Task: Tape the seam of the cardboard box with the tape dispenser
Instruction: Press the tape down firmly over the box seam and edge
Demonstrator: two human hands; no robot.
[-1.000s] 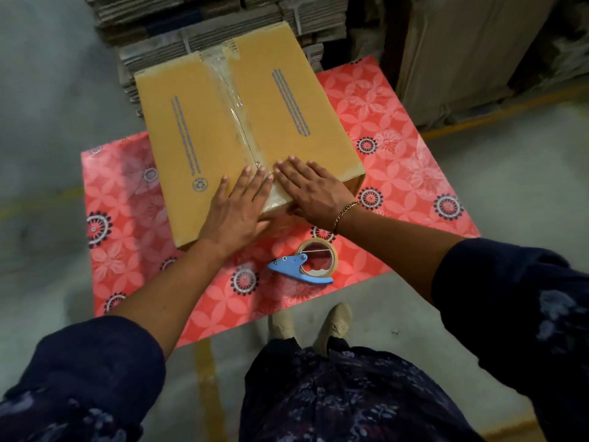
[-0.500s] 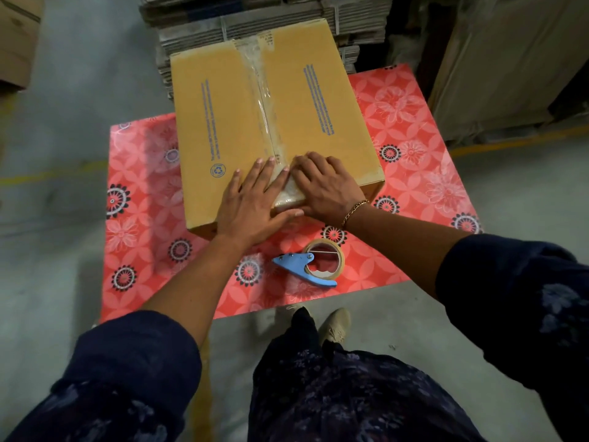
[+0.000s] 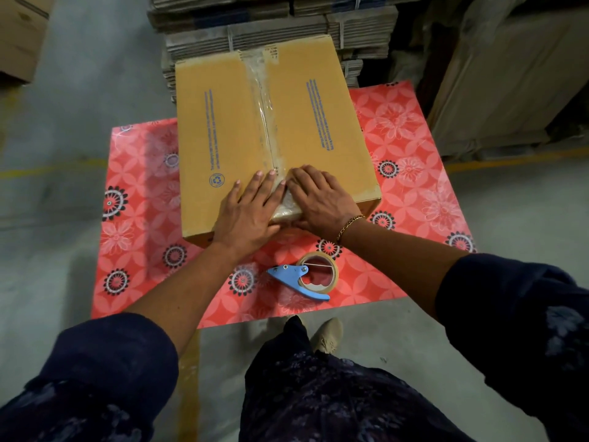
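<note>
A closed brown cardboard box (image 3: 223, 138) with blue print stands on a red floral table (image 3: 134, 250). Clear tape (image 3: 263, 106) runs along its middle seam from the far edge to the near edge. My left hand (image 3: 248, 212) lies flat on the box top just left of the seam's near end. My right hand (image 3: 322, 199) lies flat just right of it, fingers bent over the tape. Both hands press on the box and hold nothing. The blue tape dispenser (image 3: 306, 277) with its tan roll lies on the table in front of the box, untouched.
Stacks of flattened cardboard (image 3: 271, 23) rise behind the table. Large cardboard sheets (image 3: 497, 90) lean at the right. Another box (image 3: 19, 36) sits at the far left on the grey concrete floor. My feet (image 3: 325, 336) stand at the table's near edge.
The view has shifted, so the box and table sit further right in frame. My right fingers have curled in toward the seam. Both hands stay pressed on the near end of the tape.
</note>
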